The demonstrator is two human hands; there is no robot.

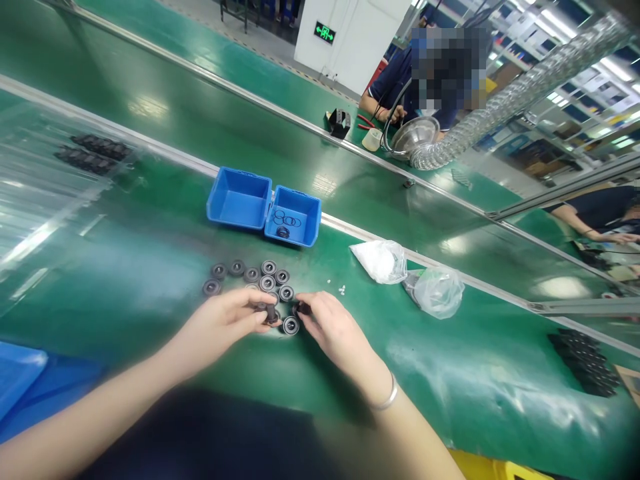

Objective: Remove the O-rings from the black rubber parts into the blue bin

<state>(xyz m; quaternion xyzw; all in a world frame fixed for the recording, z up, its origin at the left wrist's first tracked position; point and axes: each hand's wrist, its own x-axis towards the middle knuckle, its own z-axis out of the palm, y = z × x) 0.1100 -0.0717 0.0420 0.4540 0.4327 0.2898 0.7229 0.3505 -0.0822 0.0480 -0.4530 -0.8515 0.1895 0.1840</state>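
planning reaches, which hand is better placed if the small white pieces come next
Likely the right: the right hand is nearer the small white pieces than the left hand, though both seem to hold dark parts.

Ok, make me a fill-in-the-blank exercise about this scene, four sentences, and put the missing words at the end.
1. The two open bins on the worktop are coloured ____.
2. In the picture, the thin black rings lie in the bin on the ____.
3. The person's ____ hand, on the arm without the silver bracelet, holds a small dark part.
4. The lit exit sign in the background glows ____.

Missing words: blue; right; left; green.
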